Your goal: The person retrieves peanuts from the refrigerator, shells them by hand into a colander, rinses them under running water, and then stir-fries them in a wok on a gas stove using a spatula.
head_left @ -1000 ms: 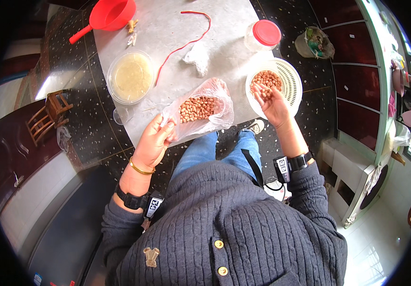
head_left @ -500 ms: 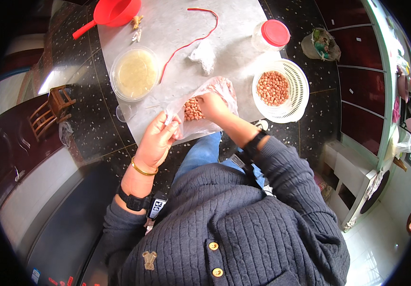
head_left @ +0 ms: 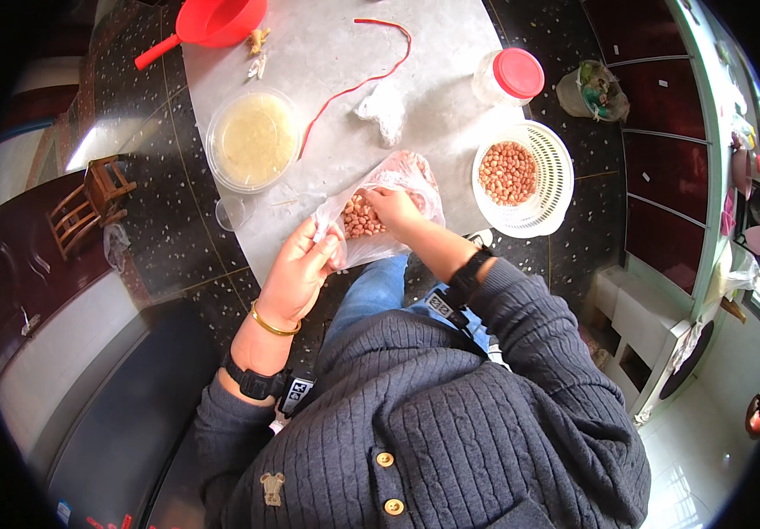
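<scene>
A clear plastic bag of reddish-brown peanuts rests at the near edge of the table, its mouth spread open. My left hand is closed on the left side of the bag, pinching its plastic between thumb and fingers. Reaching into the mouth, my right hand has its fingers bent together on the peanuts; how many it grips is hidden. To the right stands a white slotted basket with more shelled peanuts inside.
The grey table also bears a round clear tub of pale contents, a crumpled plastic bag, a red cord, a red-lidded jar, ginger and a red ladle-like scoop. A waste bin stands right.
My right hand has shifted slightly left and down over the peanuts, and its fingers show more. My left hand still grips the bag, slightly lower. The whole view has shifted a little.
</scene>
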Action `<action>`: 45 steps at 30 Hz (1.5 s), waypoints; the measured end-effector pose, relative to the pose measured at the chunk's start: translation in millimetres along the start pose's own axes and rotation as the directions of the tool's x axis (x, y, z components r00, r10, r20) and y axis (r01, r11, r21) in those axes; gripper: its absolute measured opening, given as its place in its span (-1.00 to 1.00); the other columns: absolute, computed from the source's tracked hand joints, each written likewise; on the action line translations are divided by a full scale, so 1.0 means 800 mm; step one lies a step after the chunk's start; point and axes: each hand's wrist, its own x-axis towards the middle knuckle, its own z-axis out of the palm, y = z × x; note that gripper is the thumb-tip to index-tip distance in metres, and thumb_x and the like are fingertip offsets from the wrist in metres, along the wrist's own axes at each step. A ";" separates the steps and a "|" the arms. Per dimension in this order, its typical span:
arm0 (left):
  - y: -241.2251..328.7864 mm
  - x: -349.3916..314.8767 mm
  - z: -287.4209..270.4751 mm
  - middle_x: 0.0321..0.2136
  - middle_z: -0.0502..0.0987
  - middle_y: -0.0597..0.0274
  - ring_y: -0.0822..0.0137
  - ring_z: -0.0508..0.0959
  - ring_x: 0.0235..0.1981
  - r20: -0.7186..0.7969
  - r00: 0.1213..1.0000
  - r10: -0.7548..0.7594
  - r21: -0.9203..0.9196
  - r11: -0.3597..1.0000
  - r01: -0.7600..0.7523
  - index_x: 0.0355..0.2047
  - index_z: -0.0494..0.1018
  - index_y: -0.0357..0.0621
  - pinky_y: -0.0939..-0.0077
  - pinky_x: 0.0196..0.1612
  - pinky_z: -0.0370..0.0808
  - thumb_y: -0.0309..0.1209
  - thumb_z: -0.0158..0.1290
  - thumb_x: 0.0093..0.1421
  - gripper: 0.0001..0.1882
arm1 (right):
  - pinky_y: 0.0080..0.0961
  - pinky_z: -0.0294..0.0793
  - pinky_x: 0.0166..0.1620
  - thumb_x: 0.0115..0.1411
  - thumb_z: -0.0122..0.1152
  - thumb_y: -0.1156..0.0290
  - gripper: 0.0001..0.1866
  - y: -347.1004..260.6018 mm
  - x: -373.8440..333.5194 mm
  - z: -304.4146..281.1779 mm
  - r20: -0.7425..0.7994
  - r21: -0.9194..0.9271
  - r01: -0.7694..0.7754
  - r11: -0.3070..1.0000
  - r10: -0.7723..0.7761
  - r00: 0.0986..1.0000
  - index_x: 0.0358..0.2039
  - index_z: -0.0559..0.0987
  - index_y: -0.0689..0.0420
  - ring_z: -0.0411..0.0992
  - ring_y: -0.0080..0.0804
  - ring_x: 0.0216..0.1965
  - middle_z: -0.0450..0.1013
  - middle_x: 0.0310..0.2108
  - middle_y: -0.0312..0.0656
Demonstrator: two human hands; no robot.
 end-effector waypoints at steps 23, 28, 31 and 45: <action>-0.002 0.013 0.004 -0.56 0.24 0.37 0.49 0.27 -0.49 0.018 1.000 -0.025 0.030 0.999 0.025 -0.27 0.27 -0.17 0.55 -0.30 0.31 -0.49 -0.14 0.22 -0.92 | -0.34 0.41 -0.08 0.22 -0.06 0.23 -0.61 0.001 -0.108 -0.133 -0.238 0.811 0.153 0.565 0.080 0.968 -0.10 0.22 0.28 0.36 -0.13 -0.10 0.31 -0.11 0.12; -0.003 0.006 0.005 -0.54 0.24 0.37 0.49 0.26 -0.49 0.013 1.000 -0.019 0.048 0.999 0.018 -0.27 0.27 -0.17 0.54 -0.30 0.31 -0.50 -0.14 0.22 -0.92 | -0.28 0.36 -0.18 -0.02 0.24 0.37 -0.60 -0.009 -0.110 -0.060 -0.347 -0.585 0.437 0.683 -0.698 0.627 -0.22 0.32 0.23 0.35 -0.12 -0.24 0.33 -0.28 0.00; -0.003 0.000 0.003 -0.53 0.23 0.39 0.51 0.25 -0.50 0.011 1.000 0.009 0.039 0.999 -0.009 -0.29 0.27 -0.16 0.56 -0.31 0.29 -0.50 -0.14 0.22 -0.94 | -0.25 0.34 -0.11 -0.04 0.15 0.41 -0.62 -0.005 -0.103 -0.059 -0.248 -0.828 0.288 0.481 -0.775 0.582 -0.19 0.33 0.20 0.32 -0.04 -0.17 0.31 -0.23 0.01; 0.010 -0.032 -0.009 -0.53 0.26 0.41 0.55 0.27 -0.48 0.026 0.998 0.060 0.070 0.996 -0.062 -0.24 0.30 -0.21 0.59 -0.27 0.31 -0.50 -0.13 0.21 -0.88 | -0.13 0.34 -0.23 0.06 -0.01 0.40 -0.78 -0.039 -0.120 -0.117 -0.224 -0.495 0.291 0.819 -0.444 0.868 -0.38 0.43 0.32 0.39 0.16 -0.31 0.42 -0.43 0.20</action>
